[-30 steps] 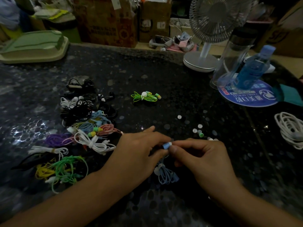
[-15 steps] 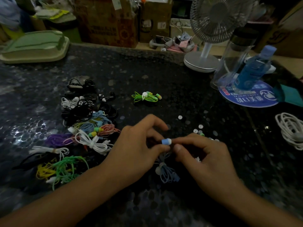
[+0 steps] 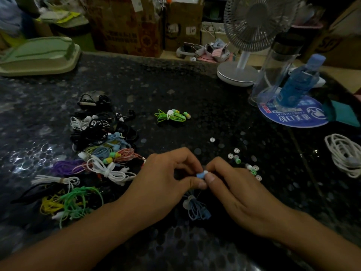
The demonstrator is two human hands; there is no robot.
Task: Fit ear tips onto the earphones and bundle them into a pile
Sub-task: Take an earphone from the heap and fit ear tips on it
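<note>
A light blue earbud (image 3: 200, 175) sits between my two hands over the dark table (image 3: 195, 90). My left hand (image 3: 166, 184) pinches it with thumb and fingers. From the other side my right hand (image 3: 232, 188) pinches a pale ear tip against the bud's end. The bud's blue cable bundle (image 3: 196, 209) hangs below, between my wrists. Several loose ear tips (image 3: 236, 159), white and green, lie just right of my right hand. A heap of bundled earphones (image 3: 101, 151) in many colours spreads at the left. A green bundle (image 3: 172, 115) lies alone further back.
A white desk fan (image 3: 237, 73) stands at the back right beside a clear tumbler (image 3: 273, 71) and a blue bottle (image 3: 298, 81) on a round blue mat. A coiled white cable (image 3: 343, 153) lies at the right edge. A green tray (image 3: 39, 55) sits back left.
Both hands have shifted slightly away from me with the earbud. My left fingers have curled back in and my right fingers have closed tighter on the bud's end.
</note>
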